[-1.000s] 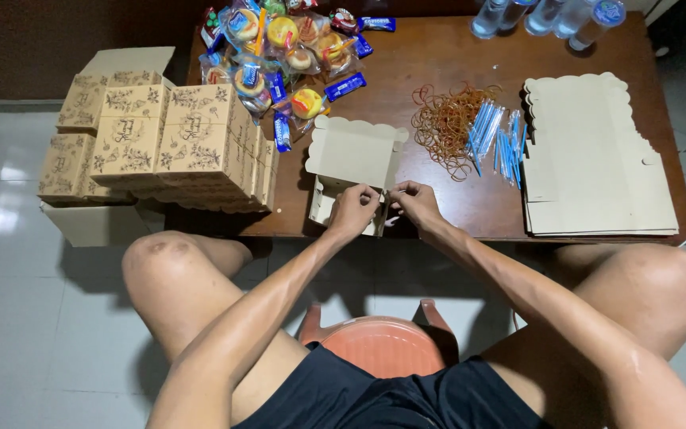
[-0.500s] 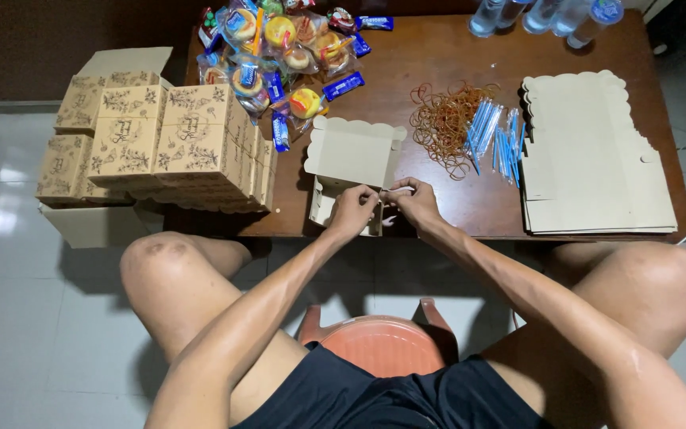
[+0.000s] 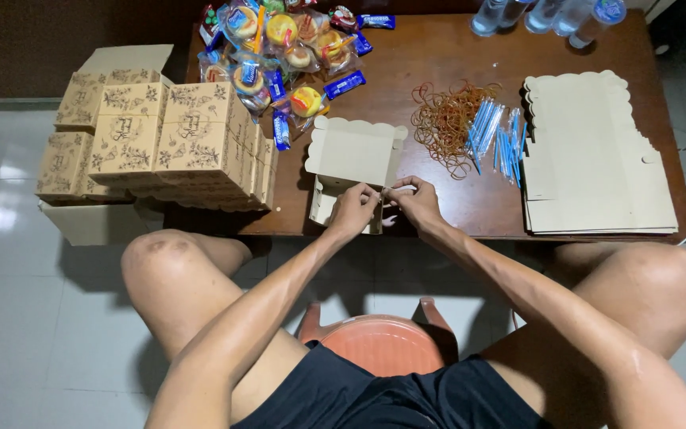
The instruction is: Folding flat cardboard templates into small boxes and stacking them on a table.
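A cream cardboard box [image 3: 352,159] with a scalloped lid stands open near the front edge of the brown table [image 3: 406,67]. My left hand [image 3: 353,210] and my right hand [image 3: 413,201] meet over the box's front wall, both pinching its cardboard flaps. The fingertips hide the part between them. The raised lid leans back toward the snacks.
Finished patterned boxes [image 3: 160,135] are stacked at the left. Wrapped snacks [image 3: 283,44] lie at the back, rubber bands [image 3: 445,119] and blue straws [image 3: 495,135] in the middle, flat box blanks [image 3: 589,159] at the right, water bottles [image 3: 541,14] at the far edge. An orange stool [image 3: 379,342] sits under me.
Both hands have shifted slightly on the box's front flaps; the box and everything else on the table stay put.
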